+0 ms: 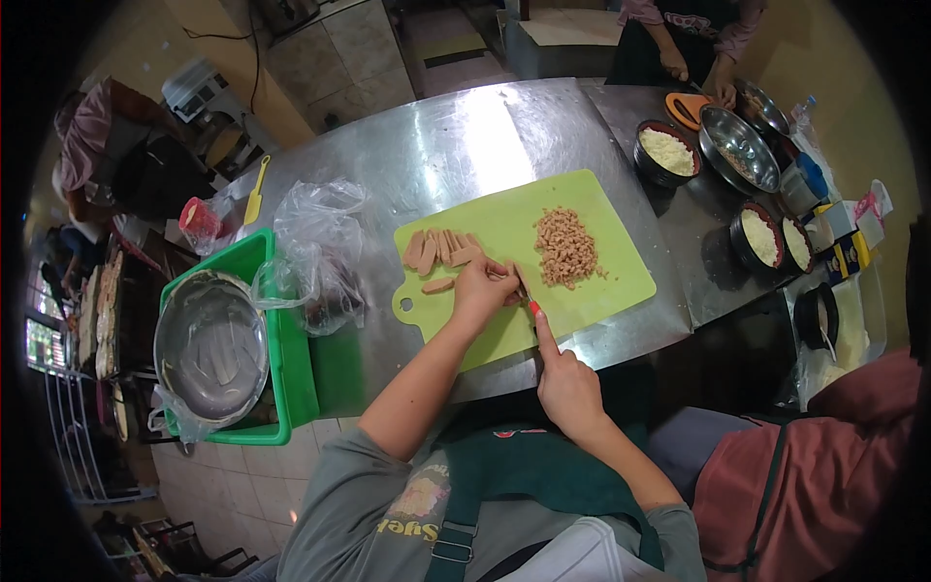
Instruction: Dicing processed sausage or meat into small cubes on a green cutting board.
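A light green cutting board (502, 211) with a handle hole lies on the steel table before me. My right hand (569, 382) grips a red-handled knife (534, 307), its index finger stretched along the handle. The blade lies against a brown sausage-like piece (511, 270), which my left hand (481, 289) pins to the board with bent fingertips. Beyond and left of that hand lie several brown strips (440, 247), with a single strip (438, 285) apart from them. Right of the knife is a pile of small diced bits (567, 247).
At left, a green plastic crate (294, 378) holds a smeared metal bowl (211, 349), beside clear plastic bags (320, 225). Black bowls of grated cheese-like food (665, 151) and a steel bowl (738, 149) stand right. A co-worker's hands (676, 64) work beyond; another person (793, 480) is close at right.
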The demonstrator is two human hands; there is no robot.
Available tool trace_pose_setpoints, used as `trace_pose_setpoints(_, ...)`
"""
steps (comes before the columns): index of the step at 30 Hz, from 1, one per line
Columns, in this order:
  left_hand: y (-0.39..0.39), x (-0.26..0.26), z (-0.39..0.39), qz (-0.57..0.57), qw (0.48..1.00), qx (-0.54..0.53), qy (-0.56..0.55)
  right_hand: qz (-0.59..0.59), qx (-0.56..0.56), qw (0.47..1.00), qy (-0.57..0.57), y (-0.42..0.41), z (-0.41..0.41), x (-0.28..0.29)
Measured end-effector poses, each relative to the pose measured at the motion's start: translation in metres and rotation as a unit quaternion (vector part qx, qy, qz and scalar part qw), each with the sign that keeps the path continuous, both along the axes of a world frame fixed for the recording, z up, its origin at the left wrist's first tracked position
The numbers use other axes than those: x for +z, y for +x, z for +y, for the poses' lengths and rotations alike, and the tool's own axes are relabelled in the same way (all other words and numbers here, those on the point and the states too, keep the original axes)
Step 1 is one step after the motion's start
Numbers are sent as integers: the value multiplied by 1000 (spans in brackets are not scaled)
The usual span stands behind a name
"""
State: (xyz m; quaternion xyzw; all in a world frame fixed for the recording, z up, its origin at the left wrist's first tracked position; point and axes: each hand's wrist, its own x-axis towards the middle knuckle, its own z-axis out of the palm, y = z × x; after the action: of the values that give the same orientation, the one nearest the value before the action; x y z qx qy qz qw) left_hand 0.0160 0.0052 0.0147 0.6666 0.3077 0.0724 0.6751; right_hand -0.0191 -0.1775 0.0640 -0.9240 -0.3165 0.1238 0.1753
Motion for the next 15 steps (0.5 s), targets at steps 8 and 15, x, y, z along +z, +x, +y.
trace_pose_setpoints(8, -2, -4, 1, -8, 1000, -18, 20, 49, 5, 999, 1, 16, 10, -3)
trace_pose_setpoints(15, -3, -4, 0, -18, 999, -5, 41, 27, 23, 999, 4, 2, -15, -6)
